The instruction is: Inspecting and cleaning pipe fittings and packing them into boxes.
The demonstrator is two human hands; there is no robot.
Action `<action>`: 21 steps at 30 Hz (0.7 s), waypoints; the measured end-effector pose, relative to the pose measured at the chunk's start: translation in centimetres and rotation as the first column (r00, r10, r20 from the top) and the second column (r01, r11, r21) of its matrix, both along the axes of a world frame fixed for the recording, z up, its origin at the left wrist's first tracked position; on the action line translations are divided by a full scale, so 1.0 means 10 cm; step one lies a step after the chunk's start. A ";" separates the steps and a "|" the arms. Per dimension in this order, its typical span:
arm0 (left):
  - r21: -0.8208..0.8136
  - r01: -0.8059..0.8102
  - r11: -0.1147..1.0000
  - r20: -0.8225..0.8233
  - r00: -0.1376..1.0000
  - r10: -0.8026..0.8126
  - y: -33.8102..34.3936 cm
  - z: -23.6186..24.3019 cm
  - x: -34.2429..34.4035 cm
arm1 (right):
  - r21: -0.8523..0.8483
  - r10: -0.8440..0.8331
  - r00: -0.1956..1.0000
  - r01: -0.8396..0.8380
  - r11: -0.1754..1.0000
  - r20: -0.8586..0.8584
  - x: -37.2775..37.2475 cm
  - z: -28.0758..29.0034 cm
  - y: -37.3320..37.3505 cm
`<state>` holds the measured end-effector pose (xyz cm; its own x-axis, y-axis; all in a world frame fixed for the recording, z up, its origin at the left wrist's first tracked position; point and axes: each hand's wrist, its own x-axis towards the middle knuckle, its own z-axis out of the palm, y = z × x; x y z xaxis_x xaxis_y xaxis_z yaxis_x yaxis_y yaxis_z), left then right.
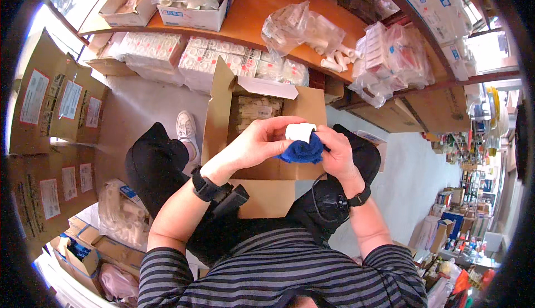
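Between my two hands is a short white plastic pipe fitting (300,132), held above an open cardboard box (309,104). A crumpled blue cloth (302,151) lies against its lower side. My left hand (261,140) is closed on the fitting, its thumb by the cloth and its forefinger along the far side. My right hand (336,151) is closed on the cloth at the fitting's right side; its fingertips are partly hidden. Inside the box, a wrapped tan bundle (255,112) shows under the raised flaps.
An orange shelf (251,21) ahead holds bagged white fittings (304,27) and an open carton (192,18). Wrapped packs (214,57) sit below it. Large cartons (61,96) stand on the left, with a bag of fittings (121,210) nearer me. Crowded shelves (473,185) line the right.
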<state>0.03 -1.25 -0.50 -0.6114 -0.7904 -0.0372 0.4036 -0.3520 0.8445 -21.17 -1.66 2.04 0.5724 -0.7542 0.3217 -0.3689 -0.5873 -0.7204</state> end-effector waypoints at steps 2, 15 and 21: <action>-0.102 -0.084 0.991 0.067 0.994 0.091 0.01 0.03 0.02 | 0.010 -0.021 1.000 0.021 1.000 -0.012 0.03 -0.02 0.02; -0.946 0.071 0.317 0.274 0.701 0.658 0.03 0.04 -0.02 | 0.971 -0.726 0.650 -0.209 0.113 0.225 0.24 -0.06 0.26; -0.312 -0.224 0.923 0.248 0.919 0.306 0.09 0.07 -0.11 | 0.458 -0.451 0.892 0.389 0.799 0.029 0.15 0.06 0.40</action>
<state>-1.06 -0.32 0.23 -0.3732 -0.9258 0.0609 0.1761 -0.0062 0.9844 -19.64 2.33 2.65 0.1434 -0.9887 -0.0432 -0.3919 -0.0167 -0.9199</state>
